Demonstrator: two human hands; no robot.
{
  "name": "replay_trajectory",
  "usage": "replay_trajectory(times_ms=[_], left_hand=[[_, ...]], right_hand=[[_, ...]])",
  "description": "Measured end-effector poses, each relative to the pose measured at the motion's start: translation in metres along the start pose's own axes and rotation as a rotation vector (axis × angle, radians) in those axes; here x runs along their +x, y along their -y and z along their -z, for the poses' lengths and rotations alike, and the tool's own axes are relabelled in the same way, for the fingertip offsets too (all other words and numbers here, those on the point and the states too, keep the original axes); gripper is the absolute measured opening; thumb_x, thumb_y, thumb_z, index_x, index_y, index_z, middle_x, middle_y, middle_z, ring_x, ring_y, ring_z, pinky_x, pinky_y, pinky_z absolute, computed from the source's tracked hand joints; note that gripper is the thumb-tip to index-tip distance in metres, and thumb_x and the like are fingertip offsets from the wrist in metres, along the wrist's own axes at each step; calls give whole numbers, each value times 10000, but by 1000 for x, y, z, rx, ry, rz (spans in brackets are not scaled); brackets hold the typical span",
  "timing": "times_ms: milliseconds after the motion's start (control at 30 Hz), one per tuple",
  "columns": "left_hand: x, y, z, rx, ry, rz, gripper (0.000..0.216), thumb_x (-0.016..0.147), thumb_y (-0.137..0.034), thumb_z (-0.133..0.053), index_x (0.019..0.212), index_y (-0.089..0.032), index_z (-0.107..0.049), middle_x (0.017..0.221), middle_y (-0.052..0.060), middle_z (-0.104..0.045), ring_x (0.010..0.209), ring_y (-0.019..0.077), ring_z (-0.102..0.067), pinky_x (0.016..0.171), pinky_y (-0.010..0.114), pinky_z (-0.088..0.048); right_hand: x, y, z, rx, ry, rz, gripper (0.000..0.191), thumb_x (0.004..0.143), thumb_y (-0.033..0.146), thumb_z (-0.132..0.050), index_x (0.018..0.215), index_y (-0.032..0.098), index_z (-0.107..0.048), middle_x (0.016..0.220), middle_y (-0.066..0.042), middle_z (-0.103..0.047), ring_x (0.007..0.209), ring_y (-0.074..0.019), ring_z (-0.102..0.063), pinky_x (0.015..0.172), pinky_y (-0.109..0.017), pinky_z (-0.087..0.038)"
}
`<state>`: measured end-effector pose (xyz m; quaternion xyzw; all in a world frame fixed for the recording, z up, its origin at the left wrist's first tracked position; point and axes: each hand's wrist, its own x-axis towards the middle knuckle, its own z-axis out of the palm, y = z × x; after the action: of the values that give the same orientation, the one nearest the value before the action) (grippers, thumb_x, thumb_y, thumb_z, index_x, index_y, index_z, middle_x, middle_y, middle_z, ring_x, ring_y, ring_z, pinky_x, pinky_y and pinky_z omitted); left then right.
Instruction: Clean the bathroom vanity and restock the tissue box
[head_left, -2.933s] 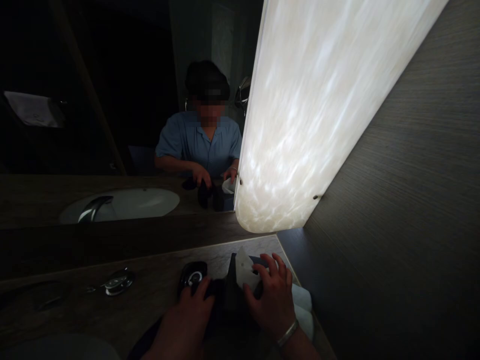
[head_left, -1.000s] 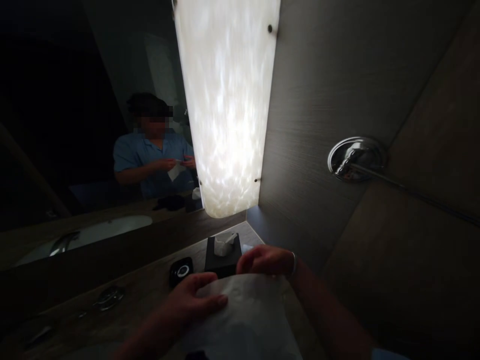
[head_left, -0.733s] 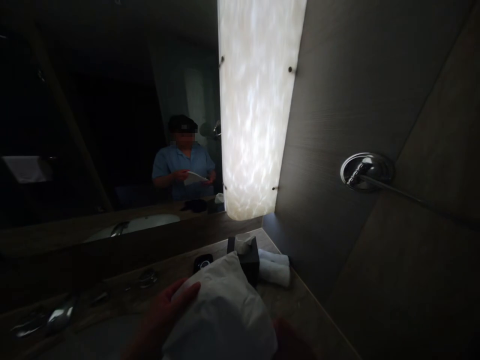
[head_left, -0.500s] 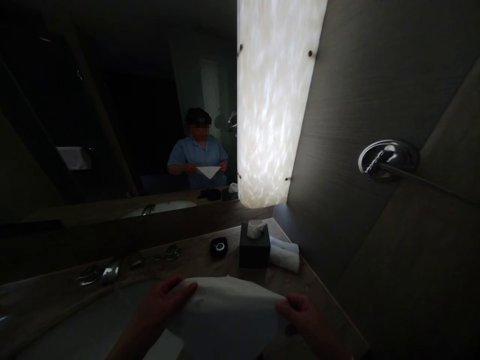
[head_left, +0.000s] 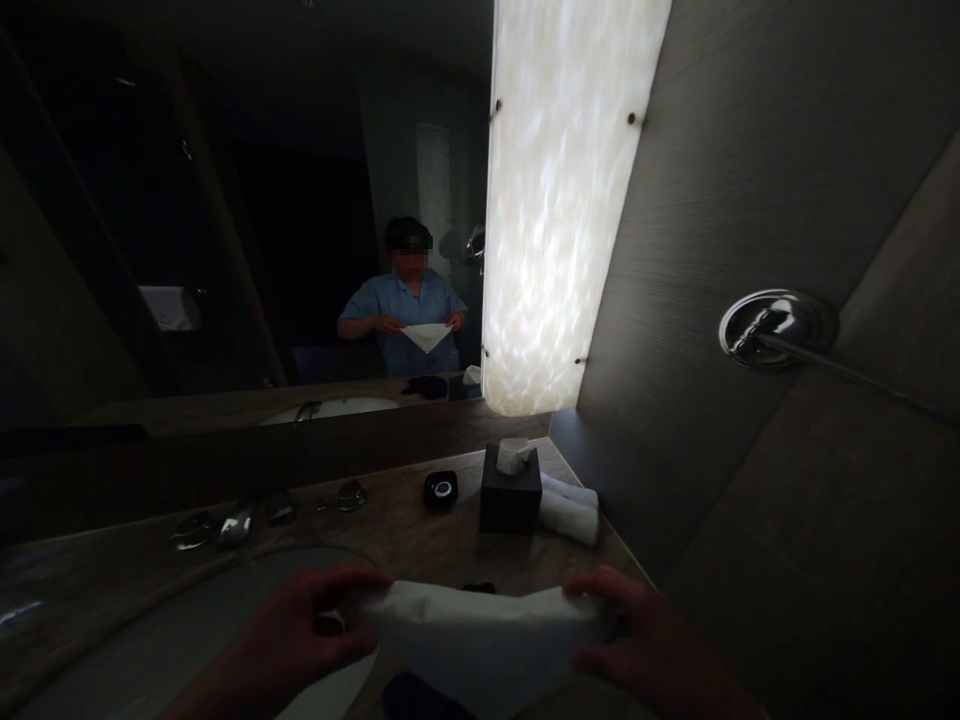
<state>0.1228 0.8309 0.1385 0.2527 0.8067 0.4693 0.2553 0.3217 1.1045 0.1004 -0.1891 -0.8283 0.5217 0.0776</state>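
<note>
Low over the brown stone worktop [head_left: 420, 535], a white paper tissue [head_left: 480, 640] is stretched flat between both hands. Left hand [head_left: 289, 635] pinches its left edge, right hand [head_left: 637, 645] pinches the right edge; each grip is clenched on the tissue. Tissue hangs above the worktop edge, beside the white oval sink basin [head_left: 150, 650]. Behind it: dark square tissue box [head_left: 510, 492], rolled white towels [head_left: 568, 510] just to its right, small black round dish [head_left: 440, 490] to its left.

Bare left hand [head_left: 289, 635] and bare right hand [head_left: 637, 645], no gloves; mirror reflection shows a short-sleeved blue collared shirt [head_left: 401, 305].
</note>
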Motion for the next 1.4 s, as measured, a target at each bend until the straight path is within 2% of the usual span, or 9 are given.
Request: replay_trajectory(times_ms=[167, 300, 400, 633, 833, 933, 1067, 1233, 1400], left_hand=[[17, -21, -5, 255, 38, -230, 226, 740, -393, -558, 685, -176, -589, 854, 27, -566, 814, 167, -550, 725, 240, -427], [57, -58, -14, 284, 118, -288, 124, 710, -277, -530, 656, -166, -536, 795, 3, -572, 750, 147, -534, 690, 226, -402], [101, -80, -10, 340, 153, -220, 167, 676, -308, -516, 713, -153, -567, 627, -6, -534, 611, 146, -500, 560, 230, -367], [178, -91, 17, 339, -548, -345, 444, 661, -507, -536, 997, -216, -542, 901, 24, -609, 755, 184, -575, 651, 273, -436], [259, -44, -41, 257, -141, -351, 347, 721, -462, -525, 910, -175, -574, 871, 55, -608, 791, 196, -571, 680, 306, -465], [302, -13, -77, 336, -120, -443, 497, 632, -404, -636, 1045, -140, -556, 1131, 115, -545, 1058, 260, -489, 919, 403, -410], [326, 10, -110, 399, -45, -489, 724, 519, -292, -725, 1175, -92, -497, 1225, 149, -494, 1171, 291, -391, 1016, 444, -322], [315, 21, -130, 297, -17, -447, 445, 599, -184, -651, 1040, -148, -603, 996, 92, -627, 950, 256, -542, 863, 434, -421], [299, 28, -133, 53, -44, -467, 125, 652, -229, -627, 766, -185, -655, 806, 40, -638, 786, 196, -583, 721, 308, -457]], right_hand=[[2, 14, 14, -356, 49, 135, 133, 731, 263, -522, 765, 179, -620, 1062, -96, -553, 1016, -230, -514, 870, -372, -407], [33, 31, -19, -280, 137, 145, 551, 527, 397, -724, 1034, 220, -600, 1440, -83, -241, 1339, -323, -92, 1065, -483, -175], [88, 46, -56, -83, 46, 245, 194, 650, 290, -617, 810, 195, -669, 1164, -58, -574, 1159, -249, -451, 975, -374, -348], [264, 53, -17, -222, -52, 119, 100, 623, 239, -575, 598, 152, -618, 751, -26, -633, 797, -158, -581, 732, -257, -432], [348, 13, 14, -382, 21, -98, 89, 493, 165, -620, 450, 140, -546, 422, 15, -438, 497, -146, -474, 507, -284, -368], [348, -9, 16, -393, 53, -116, 131, 558, 258, -626, 544, 128, -609, 486, -9, -502, 541, -161, -513, 533, -288, -383], [318, -28, 12, -250, -24, -86, 632, 682, 530, -551, 1149, 104, -534, 869, -83, -638, 793, -198, -584, 720, -320, -440], [265, -33, 2, 35, 116, 75, 932, 639, 273, -643, 1393, 103, -122, 976, -56, -642, 863, -179, -595, 802, -301, -460], [238, -27, 19, -253, -102, 150, 815, 610, 286, -670, 1334, 167, -315, 1105, -43, -598, 1086, -208, -493, 1000, -358, -345]])
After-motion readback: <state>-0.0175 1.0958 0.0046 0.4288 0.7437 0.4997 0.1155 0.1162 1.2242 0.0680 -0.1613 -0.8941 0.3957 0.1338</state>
